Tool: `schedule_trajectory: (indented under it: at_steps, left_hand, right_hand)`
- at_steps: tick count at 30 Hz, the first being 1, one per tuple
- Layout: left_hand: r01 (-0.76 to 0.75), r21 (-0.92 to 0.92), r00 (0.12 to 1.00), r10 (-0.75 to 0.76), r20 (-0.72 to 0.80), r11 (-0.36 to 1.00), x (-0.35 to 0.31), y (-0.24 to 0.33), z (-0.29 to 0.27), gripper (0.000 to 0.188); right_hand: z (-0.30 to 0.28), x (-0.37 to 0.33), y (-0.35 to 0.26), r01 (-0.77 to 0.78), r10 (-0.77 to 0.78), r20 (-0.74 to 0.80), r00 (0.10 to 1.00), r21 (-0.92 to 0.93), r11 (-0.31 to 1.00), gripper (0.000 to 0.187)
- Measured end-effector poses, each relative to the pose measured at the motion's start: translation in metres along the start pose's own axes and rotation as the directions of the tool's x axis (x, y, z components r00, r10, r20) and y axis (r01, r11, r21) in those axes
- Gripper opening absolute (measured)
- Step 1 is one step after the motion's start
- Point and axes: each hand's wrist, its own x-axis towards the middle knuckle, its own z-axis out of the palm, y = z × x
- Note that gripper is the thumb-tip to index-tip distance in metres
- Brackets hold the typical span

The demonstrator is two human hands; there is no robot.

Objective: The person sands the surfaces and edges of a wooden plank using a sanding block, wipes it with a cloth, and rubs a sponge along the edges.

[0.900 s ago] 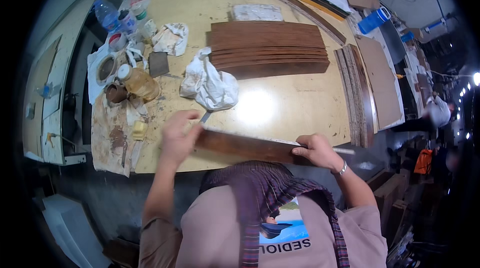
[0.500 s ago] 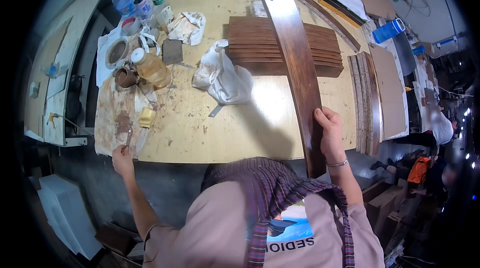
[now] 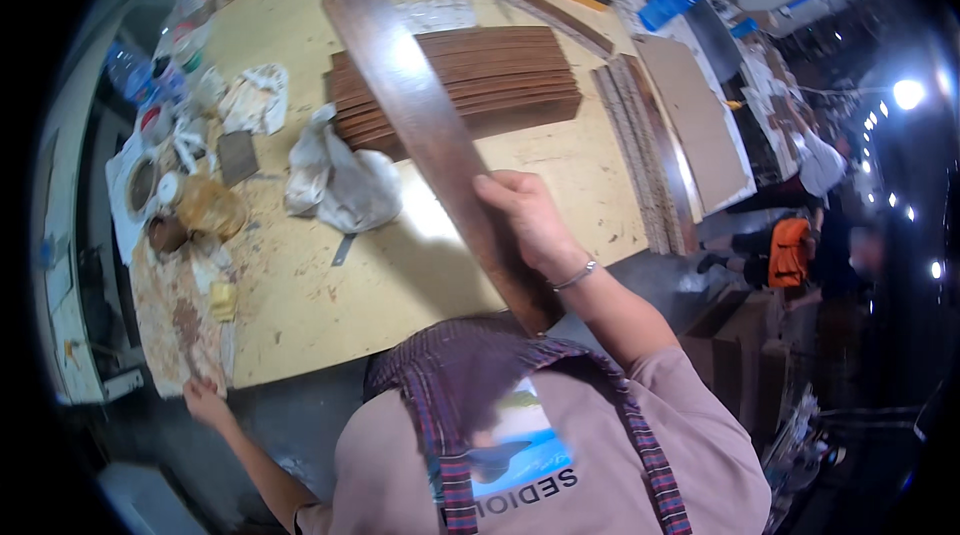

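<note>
My right hand grips a long dark-brown wooden board near its lower end, thumb on the face. The board stands tilted over the table, its upper end leaning left, with bright glare on its face. Behind it lies a stack of brown wooden boards. At the table's front left corner, my left hand has its fingers closed on a thin, slim tool, blurred now, over a stained cloth. A yellow sponge piece sits on that cloth. A crumpled white rag lies left of the board.
On the left stand a jar of amber liquid, a small brown cup and plastic bottles. A metal strip lies by the rag. Edge-standing strips are at the right; a blue bottle is beyond. People are farther right.
The view has turned and shifted right. My right hand has tilted the board further, its top leaning more to the left. My left hand stays by the stained cloth.
</note>
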Motion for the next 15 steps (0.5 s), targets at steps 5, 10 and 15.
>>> schedule_trajectory:
  at_steps: [5, 10, 15]
  left_hand:
    - [0.27, -0.647, 0.963, -0.208, 0.172, 0.713, -0.017, 0.072, 0.027, 0.027]
    - [0.447, -0.867, 0.871, 0.113, 0.478, 0.22, -0.055, 0.161, 0.058, 0.03]
    - [0.663, -0.737, 0.652, 0.38, 0.656, 0.133, -0.152, 0.307, 0.094, 0.03]
  right_hand:
    - [-0.008, 0.003, 0.005, 0.031, -0.036, -0.111, 0.993, -0.044, 0.999, 0.027]
    - [-0.005, -0.001, 0.005, 0.127, -0.124, -0.128, 0.984, 0.017, 0.992, 0.026]
    - [-0.001, -0.003, 0.0, 0.204, -0.178, -0.2, 0.964, 0.118, 0.972, 0.026]
